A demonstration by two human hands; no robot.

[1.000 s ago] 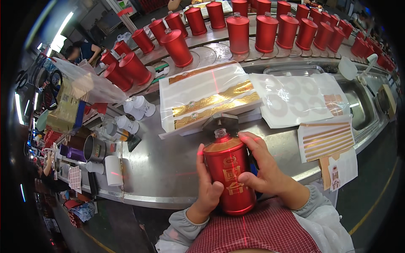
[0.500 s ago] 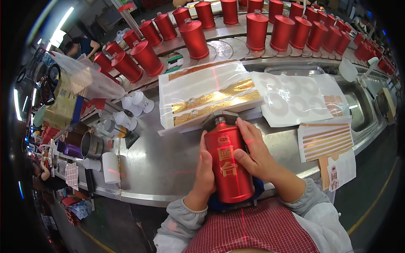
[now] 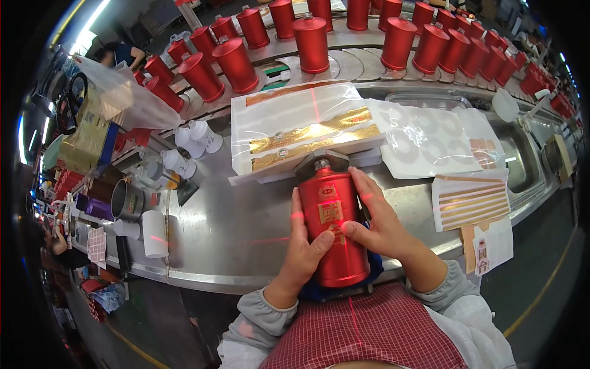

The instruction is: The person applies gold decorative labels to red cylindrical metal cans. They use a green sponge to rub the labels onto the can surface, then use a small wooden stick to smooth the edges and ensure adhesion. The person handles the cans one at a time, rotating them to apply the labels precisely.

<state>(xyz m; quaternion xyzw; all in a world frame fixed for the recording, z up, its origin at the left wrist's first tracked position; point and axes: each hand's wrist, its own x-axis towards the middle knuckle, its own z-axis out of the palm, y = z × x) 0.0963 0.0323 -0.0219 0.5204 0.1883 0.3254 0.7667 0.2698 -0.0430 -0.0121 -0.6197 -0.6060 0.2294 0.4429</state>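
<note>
A glossy red bottle (image 3: 335, 265) with gold characters down its front lies tilted in front of me, neck pointing away. My left hand (image 3: 301, 246) clasps its left side, thumb across the lower front. From the other side my right hand (image 3: 387, 224) holds it, thumb pressed on the gold characters and fingers stretched along the edge. The bottle's neck rests at a dark angular holder (image 3: 305, 167). Under its lower end shows some blue cloth (image 3: 376, 269). A thin red light line runs down the bottle and onto the apron.
Beyond the hands are gold label sheets (image 3: 313, 132), a clear sticker sheet (image 3: 409, 144) and a striped strip sheet (image 3: 470, 202). More red bottles (image 3: 311, 43) stand on a curved conveyor (image 3: 344, 64). White cups (image 3: 206, 136), a metal pot (image 3: 127, 201) and a paper roll (image 3: 155, 234) are left; a sink (image 3: 516, 154) is right.
My left thumb has come over onto the bottle's front, covering part of the lower character. The conveyor bottles have shifted to the right. Both hands still hold the bottle.
</note>
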